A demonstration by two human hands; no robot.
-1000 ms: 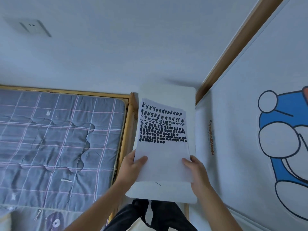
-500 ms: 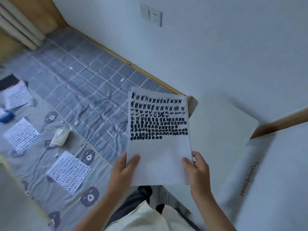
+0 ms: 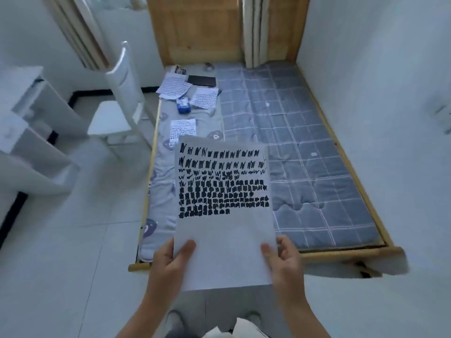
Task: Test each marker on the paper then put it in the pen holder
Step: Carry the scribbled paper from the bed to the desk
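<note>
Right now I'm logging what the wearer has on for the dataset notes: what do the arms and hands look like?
Both forearms are bare, with no sleeve reaching into view. The left hand and the right hand wear no gloves, and no ring, watch or bracelet shows on either. Nails look short and plain, though the picture is soft.

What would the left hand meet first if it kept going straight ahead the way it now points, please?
The left hand, gripping the marked paper, points forward over the bed's near edge; it would probably meet the grey bear-print bedding first, though depth is unclear.
</note>
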